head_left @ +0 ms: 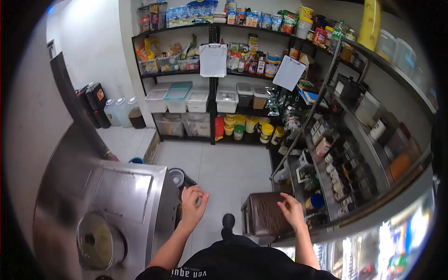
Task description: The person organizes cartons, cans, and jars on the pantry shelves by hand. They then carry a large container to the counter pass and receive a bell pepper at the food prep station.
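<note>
Both of my hands are raised in front of me at waist height, apart from each other. My left hand is near the right edge of the steel counter, its fingers curled toward the thumb; whether anything small lies between them is too small to tell. Over the corner of a brown stool is my right hand, fingers apart and bent, holding nothing. A lidded pot stands on the counter at the lower left. One dark shoe shows on the floor below.
Ahead, black shelves carry bins, jars and packets, with two clipboards hanging from them. Metal shelving with bottles runs along the right. A round-lidded container stands on the floor by the counter. Jugs line the left wall.
</note>
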Available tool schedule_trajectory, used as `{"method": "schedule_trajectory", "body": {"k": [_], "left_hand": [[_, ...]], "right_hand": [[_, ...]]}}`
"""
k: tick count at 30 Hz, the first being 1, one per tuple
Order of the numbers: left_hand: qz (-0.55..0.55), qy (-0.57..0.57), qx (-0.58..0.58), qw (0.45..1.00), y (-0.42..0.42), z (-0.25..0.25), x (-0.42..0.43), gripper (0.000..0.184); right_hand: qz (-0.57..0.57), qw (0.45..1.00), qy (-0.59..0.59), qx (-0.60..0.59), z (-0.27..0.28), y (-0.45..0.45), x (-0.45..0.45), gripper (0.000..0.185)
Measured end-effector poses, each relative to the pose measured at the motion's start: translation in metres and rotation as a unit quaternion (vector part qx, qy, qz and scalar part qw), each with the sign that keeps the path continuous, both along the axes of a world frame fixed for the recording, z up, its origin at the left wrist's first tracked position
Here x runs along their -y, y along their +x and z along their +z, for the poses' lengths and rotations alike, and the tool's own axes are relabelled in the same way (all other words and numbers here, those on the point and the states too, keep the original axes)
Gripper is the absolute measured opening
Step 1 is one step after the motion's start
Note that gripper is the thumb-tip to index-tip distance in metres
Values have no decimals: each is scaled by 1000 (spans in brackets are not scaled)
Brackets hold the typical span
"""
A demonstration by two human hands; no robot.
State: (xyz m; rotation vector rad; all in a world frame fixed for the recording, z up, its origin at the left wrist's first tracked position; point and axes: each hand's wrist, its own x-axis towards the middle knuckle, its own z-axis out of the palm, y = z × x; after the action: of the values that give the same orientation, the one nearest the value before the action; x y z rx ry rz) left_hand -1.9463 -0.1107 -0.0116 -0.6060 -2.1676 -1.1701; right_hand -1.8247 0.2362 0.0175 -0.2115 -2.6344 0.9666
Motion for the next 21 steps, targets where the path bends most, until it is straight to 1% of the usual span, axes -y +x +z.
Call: {"method": "schedule_trajectory", "body": {"k": [1,3,4,5,6,7,8,9,10,11,12,13,14,15,16,18,19,20,21], "left_hand": [[0,2,-8,1000,-31,-3,-13,17],[17,59,48,997,-78,-8,-36,15],[0,60,88,994,-99,-8,-46,19],[-1,54,92,994,-122,-9,-56,19],[11,41,77,996,-148,-2,-69,28],[24,28,63,997,-174,3,-79,36],[21,-3,48,999,-202,3,-84,50],[23,-9,52,998,-226,9,-88,50],[48,-7,33,998,-249,18,-91,52],[71,-3,14,997,-271,25,-95,54],[93,5,29,995,-290,26,-95,55],[93,4,32,995,-309,22,-92,55],[123,2,30,992,-328,16,-88,54],[151,-1,27,988,-349,8,-85,53],[146,-4,28,989,-370,-1,-81,53],[181,-20,29,983,-415,-18,-77,48],[175,-24,31,984,-437,-24,-80,48],[177,2,37,983,-463,-27,-84,46],[178,27,44,983,-490,-28,-87,43]], "right_hand": [[-21,1000,-4,-7,-3,-31,-19,38],[-33,999,4,-10,1,-92,-50,38],[-37,999,8,-14,6,-124,-62,38],[-40,999,11,-14,8,-152,-71,38],[-25,998,23,-43,7,-185,-85,39],[-24,999,19,-43,13,-217,-94,39],[-12,998,33,-49,17,-249,-101,40],[0,997,47,-53,22,-280,-106,41],[15,996,83,-42,29,-311,-112,41],[16,996,80,-41,36,-344,-117,41],[52,993,91,-58,43,-376,-120,40],[88,988,102,-75,48,-407,-123,39],[86,988,102,-72,54,-438,-125,39],[112,984,97,-99,60,-469,-125,39],[135,979,91,-126,65,-497,-125,39],[145,977,90,-124,69,-551,-127,39],[161,975,92,-124,67,-573,-128,40],[162,977,67,-119,60,-596,-130,38],[155,978,65,-120,52,-617,-134,38]]}}
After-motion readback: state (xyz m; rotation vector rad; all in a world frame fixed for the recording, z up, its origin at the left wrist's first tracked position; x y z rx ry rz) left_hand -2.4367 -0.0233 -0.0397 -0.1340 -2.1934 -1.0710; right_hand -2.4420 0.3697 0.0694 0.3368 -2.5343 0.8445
